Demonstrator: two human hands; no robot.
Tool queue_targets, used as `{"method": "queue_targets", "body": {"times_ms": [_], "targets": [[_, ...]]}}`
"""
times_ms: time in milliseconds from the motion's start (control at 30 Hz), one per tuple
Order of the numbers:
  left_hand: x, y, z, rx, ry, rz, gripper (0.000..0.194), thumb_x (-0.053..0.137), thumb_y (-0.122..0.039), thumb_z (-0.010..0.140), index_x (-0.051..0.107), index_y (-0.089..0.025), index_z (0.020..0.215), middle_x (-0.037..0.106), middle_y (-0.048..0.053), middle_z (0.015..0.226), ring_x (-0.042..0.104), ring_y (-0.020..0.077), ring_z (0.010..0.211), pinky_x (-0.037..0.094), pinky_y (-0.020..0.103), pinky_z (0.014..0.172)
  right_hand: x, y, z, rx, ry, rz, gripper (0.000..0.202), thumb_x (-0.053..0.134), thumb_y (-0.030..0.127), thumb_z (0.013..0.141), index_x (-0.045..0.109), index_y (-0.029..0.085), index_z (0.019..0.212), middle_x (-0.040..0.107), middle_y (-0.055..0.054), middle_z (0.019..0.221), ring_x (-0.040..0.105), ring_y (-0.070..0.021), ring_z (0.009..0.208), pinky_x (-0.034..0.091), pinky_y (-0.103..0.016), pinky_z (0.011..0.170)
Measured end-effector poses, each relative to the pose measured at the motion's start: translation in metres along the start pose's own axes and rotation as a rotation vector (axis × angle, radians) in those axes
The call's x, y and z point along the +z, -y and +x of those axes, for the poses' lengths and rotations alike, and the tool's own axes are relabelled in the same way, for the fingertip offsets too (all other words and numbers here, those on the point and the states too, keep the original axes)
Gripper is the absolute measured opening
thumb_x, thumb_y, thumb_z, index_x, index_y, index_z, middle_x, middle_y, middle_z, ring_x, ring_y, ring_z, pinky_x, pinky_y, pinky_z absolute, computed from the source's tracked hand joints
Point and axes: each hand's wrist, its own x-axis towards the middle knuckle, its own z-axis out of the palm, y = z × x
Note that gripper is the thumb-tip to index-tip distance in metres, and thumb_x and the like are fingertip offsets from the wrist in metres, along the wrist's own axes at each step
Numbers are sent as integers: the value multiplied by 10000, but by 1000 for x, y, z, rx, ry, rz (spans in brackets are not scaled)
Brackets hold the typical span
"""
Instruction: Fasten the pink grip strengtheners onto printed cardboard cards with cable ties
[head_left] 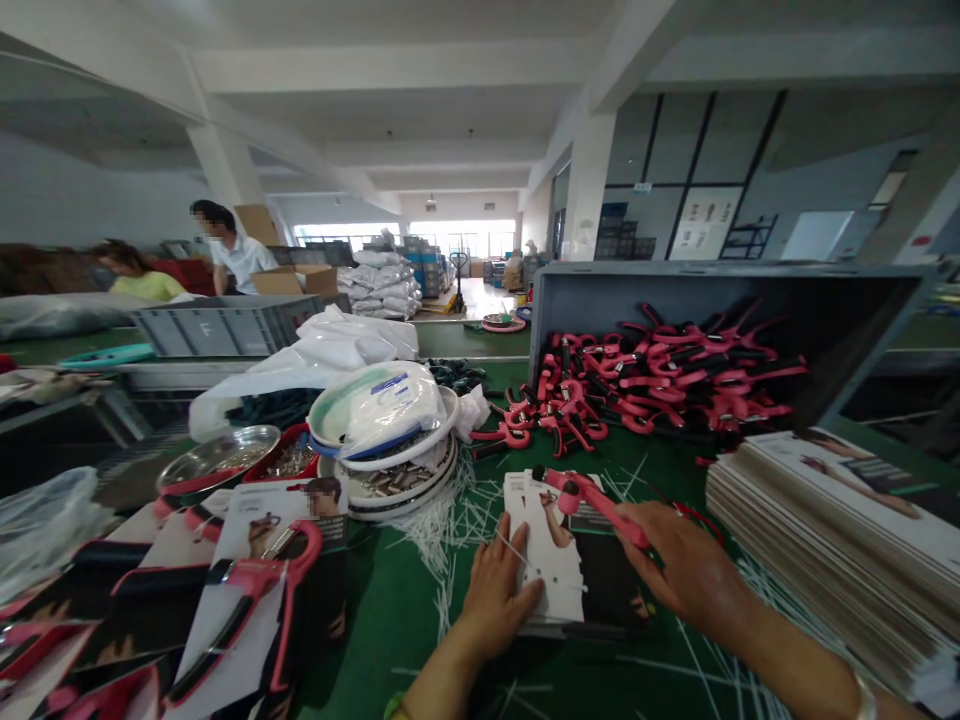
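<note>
My right hand (690, 568) is closed around one end of a pink hand grip exerciser (592, 502), which lies across the upper part of a printed backing card (551, 590). My left hand (496, 590) rests on the left edge of that card, fingers stretched and thumb apart. A thin white plastic tie (516, 548) crosses the card by the left fingers; whether they touch it I cannot tell. The card has small holes and lies on top of others on the green table. At the left, several exercisers (277, 560) lie mounted on similar cards.
A grey crate (720, 268) on its side spills loose pink exercisers (637, 380). A tall stack of cards (817, 550) stands right. White ties (442, 520) are scattered about. Metal parts fill basins (390, 485) and a steel bowl (217, 460). Two people are beyond the grey bin (225, 325).
</note>
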Motion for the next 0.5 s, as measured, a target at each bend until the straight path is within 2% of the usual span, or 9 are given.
{"method": "queue_targets", "body": {"times_ms": [367,500], "targets": [[-1,-3,-1,-25,8,2,660,436,-412,841,220,-223,1436,29,58,1528,93,252,1401,80,477,1124,17,2,-15,-47,14,-81,297,371,94,859,550,130,1093,648,-114,880,632,-205,786,554,-318,649],[0,-1,0,-26,-6,-2,661,446,-408,835,231,-226,1433,38,52,1529,107,254,1399,95,470,1123,17,-3,-5,8,-48,-68,306,394,86,845,545,156,1102,655,-104,910,627,-206,842,548,-337,728]]}}
